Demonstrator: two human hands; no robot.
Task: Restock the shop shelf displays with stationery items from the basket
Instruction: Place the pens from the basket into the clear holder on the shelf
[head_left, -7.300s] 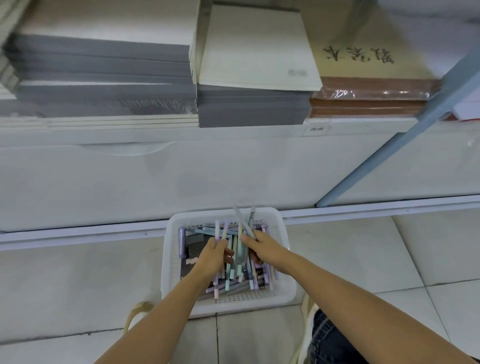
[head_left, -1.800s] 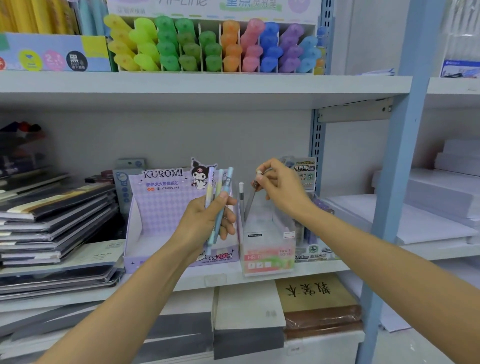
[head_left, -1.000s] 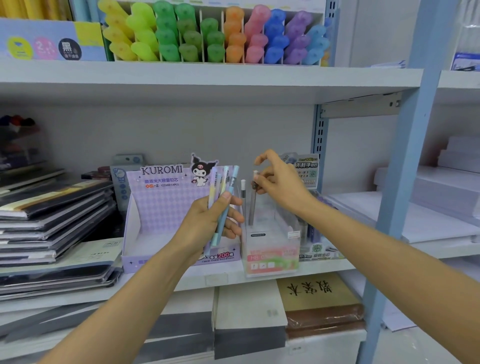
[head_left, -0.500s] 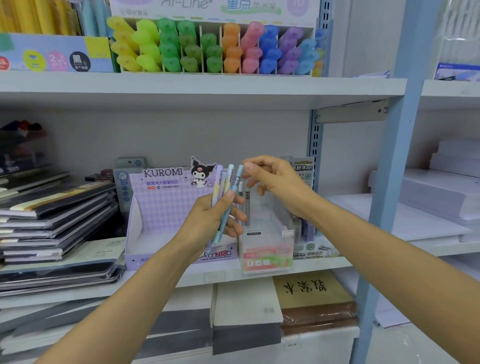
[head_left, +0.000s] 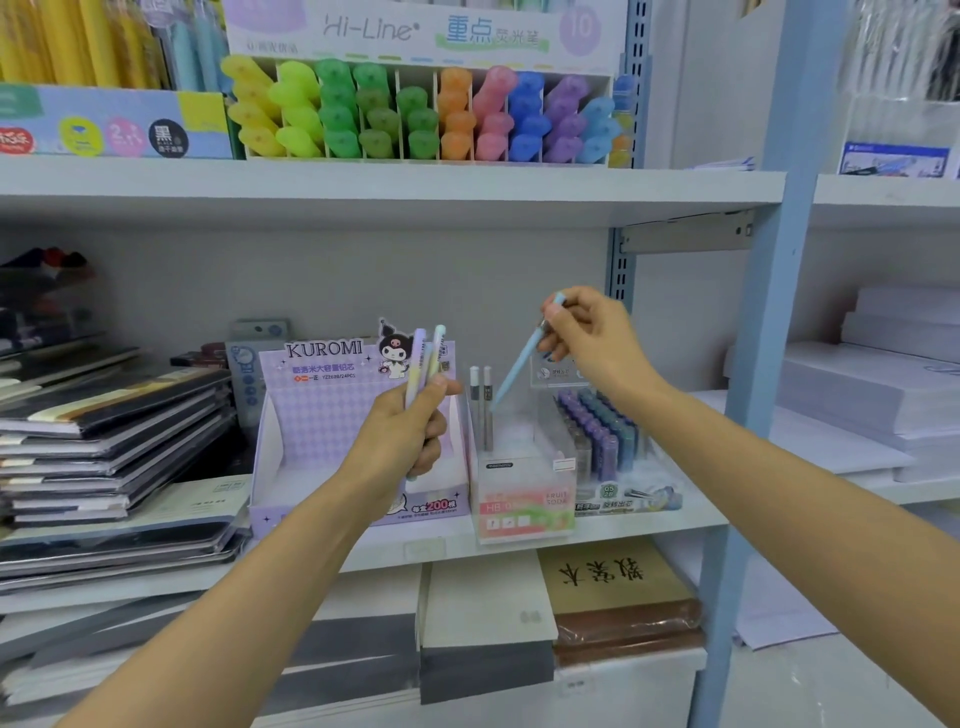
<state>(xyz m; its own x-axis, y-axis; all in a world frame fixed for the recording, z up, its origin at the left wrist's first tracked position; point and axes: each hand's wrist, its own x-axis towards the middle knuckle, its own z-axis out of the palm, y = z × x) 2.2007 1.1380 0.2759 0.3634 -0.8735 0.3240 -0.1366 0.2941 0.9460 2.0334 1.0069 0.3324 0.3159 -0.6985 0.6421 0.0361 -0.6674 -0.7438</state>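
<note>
Above the clear box (head_left: 522, 467) near the front edge of the middle shelf (head_left: 519, 545), your right hand (head_left: 589, 338) pinches a light blue pen (head_left: 514, 371) between thumb and fingertips, tip slanted down toward the box opening.

Two grey pens (head_left: 480, 400) stand upright at the box's left wall.

Your left hand (head_left: 402, 441) is closed round a small bunch of pastel pens (head_left: 426, 358), held in front of the purple Kuromi box (head_left: 332, 415), which sits just left of the clear one.

Risks, as judged:
- slanted tip catches the rim and the pen skips out onto the shelf;
- tip knocks the two standing pens over;
- your loose left fist lets a pen slide out below while you watch the right;
- the light box shifts toward the shelf edge if you push in.

The basket is not in view.
</note>
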